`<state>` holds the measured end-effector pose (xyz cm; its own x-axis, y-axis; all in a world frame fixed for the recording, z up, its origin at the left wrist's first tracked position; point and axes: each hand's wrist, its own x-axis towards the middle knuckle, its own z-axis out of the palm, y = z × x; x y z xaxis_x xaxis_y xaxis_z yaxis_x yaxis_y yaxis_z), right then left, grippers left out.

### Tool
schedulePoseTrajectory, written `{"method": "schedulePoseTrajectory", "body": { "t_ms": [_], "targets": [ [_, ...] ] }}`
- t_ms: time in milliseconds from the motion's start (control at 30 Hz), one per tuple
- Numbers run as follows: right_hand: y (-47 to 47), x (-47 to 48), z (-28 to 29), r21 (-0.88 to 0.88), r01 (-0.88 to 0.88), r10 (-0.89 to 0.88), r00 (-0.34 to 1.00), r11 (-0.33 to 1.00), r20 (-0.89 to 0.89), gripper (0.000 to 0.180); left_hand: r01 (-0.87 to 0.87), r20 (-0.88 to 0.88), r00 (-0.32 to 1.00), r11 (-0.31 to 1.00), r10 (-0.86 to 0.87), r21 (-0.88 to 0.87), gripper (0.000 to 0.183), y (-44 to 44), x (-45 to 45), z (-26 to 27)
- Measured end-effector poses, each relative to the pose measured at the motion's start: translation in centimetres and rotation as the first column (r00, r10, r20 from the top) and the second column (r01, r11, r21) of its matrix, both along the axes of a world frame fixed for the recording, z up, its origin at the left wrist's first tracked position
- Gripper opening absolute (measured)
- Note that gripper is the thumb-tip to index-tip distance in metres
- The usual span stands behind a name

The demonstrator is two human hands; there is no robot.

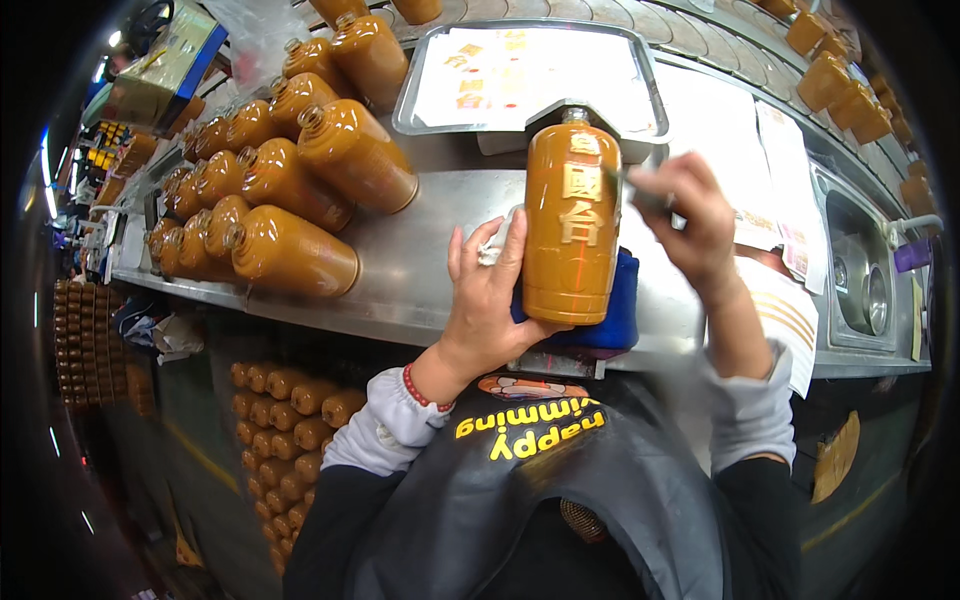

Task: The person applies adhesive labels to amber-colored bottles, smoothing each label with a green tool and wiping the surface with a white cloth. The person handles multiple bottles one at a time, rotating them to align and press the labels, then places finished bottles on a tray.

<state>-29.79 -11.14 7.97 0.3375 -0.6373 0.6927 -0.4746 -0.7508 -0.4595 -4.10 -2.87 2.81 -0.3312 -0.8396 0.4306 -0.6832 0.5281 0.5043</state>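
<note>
A glossy brown bottle [553, 277] with raised gold characters down its front lies in a dark cradle, its neck pointing away from me, above a blue cloth [626, 300]. My left hand [491, 300] holds the bottle's lower left side, with a crumpled white tissue [491, 244] between its fingers. To the right of the bottle, my right hand [694, 217] is blurred and closed on a small dark tool [651, 196], whose tip is near the bottle's right edge; its kind cannot be told. Beyond the bottle's neck, a metal tray [651, 90] holds a white sheet with gold character stickers [471, 94].
Many brown bottles [296, 251] lie on the steel counter [420, 255] at the left. White sheets [709, 112], a striped cloth [787, 322] and a sink [859, 300] are at the right. A slatted conveyor [705, 34] runs behind. Stacked bottles [289, 420] stand below the counter.
</note>
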Motion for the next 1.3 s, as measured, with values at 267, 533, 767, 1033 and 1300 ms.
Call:
{"method": "schedulePoseTrajectory", "body": {
  "t_ms": [267, 533, 767, 1033, 1300],
  "targets": [
    [4.4, -1.6, 0.8, 0.456, -0.007, 0.002, 1.000, 0.890, 0.013, 0.017, 0.028, -0.039, 0.999, 0.999, -0.027, 0.019, 0.121, -0.3, 0.5, -1.3],
    [-6.8, -12.2, -1.0, 0.122, 0.410, -0.207, 0.669, 0.904, -0.714, 0.031, 0.074, -0.084, 0.994, 0.997, -0.072, 0.021, 0.117, -0.7, 0.2, -1.6],
    [-0.6, -14.7, -2.0, 0.205, 0.673, -0.165, 0.443, 0.711, -0.881, 0.028, 0.082, -0.105, 0.991, 0.997, -0.082, 0.001, 0.116, -0.7, 0.4, -2.2],
    [-7.2, -20.4, -4.9, 0.139, 0.628, -0.269, 0.509, 0.765, -0.818, 0.041, 0.109, -0.151, 0.983, 0.994, -0.105, 0.022, 0.107, -1.0, 0.2, -1.8],
    [-1.6, -21.7, -3.1, 0.311, 0.789, -0.169, 0.458, 0.530, -0.873, 0.032, 0.097, -0.185, 0.979, 0.992, -0.081, 0.080, 0.100, -0.6, 0.7, -2.8]
  ]
}}
